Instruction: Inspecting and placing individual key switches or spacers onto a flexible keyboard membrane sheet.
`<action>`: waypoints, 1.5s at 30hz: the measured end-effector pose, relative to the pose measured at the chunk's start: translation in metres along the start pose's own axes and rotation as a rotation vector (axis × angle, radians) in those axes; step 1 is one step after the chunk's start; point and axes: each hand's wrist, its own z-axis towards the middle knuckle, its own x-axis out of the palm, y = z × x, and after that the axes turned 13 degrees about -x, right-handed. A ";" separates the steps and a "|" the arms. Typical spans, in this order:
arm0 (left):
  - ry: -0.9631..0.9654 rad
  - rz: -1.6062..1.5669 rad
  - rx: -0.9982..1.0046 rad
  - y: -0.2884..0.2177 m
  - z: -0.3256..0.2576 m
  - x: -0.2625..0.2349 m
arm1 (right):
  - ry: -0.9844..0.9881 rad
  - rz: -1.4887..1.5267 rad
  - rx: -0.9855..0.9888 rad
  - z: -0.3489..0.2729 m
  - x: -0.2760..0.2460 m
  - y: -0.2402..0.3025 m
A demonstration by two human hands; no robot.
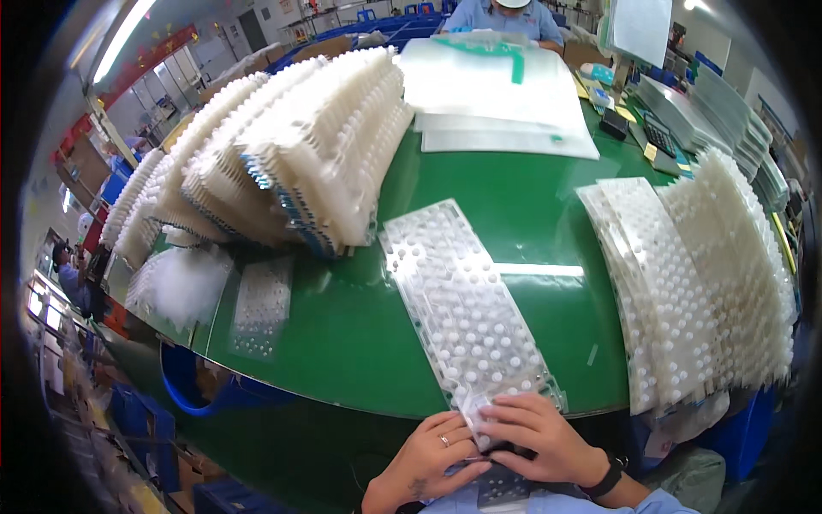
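A long translucent plastic sheet with rows of white round dots (467,321) lies on the green table, its near end reaching over the front edge. At that end, my left hand (435,458), with a ring on one finger, is closed on the sheet's left side. My right hand (544,439), wearing a black wristband, holds the same end from the right, its bent fingers over the top. Between my palms a darker dotted piece (503,487) shows below the sheet; how it joins the sheet is hidden.
Tall stacks of dotted sheets (334,137) lean at the left, beside a small dotted sheet (261,300). More dotted sheets (685,291) fan out at the right. Flat clear sheets (505,103) lie at the back, before a person in blue (505,19). A calculator (658,135) sits back right.
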 end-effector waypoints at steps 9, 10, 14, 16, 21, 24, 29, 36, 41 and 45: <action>-0.201 -0.442 -0.035 -0.015 0.009 -0.049 | -0.229 1.058 0.965 -0.094 0.013 0.014; -0.147 -0.260 0.082 -0.012 0.027 -0.049 | -0.266 1.056 0.919 -0.097 0.026 0.006; 0.288 -0.378 0.055 -0.014 0.050 -0.020 | -0.350 0.968 0.929 -0.070 0.008 0.008; 0.340 -0.458 -0.054 -0.033 0.047 -0.015 | -0.483 0.720 0.871 -0.065 0.000 0.016; 0.118 -0.567 -0.121 -0.032 0.025 -0.011 | -0.613 0.577 0.781 -0.062 -0.021 0.023; -0.097 -0.636 -0.141 -0.032 0.017 -0.023 | -0.886 0.610 0.609 -0.069 -0.065 0.031; -0.227 -0.639 -0.154 -0.012 0.016 -0.040 | -1.328 0.490 0.585 -0.093 -0.136 0.049; -0.363 -0.465 -0.298 0.026 0.010 -0.049 | -1.070 -1.006 0.400 -0.072 -0.125 0.051; -0.342 -0.330 -0.224 0.046 0.024 -0.045 | -0.525 0.247 0.217 0.037 -0.129 0.080; -0.412 -0.250 -0.169 0.055 0.011 -0.049 | -0.100 0.090 -0.233 0.184 -0.104 0.039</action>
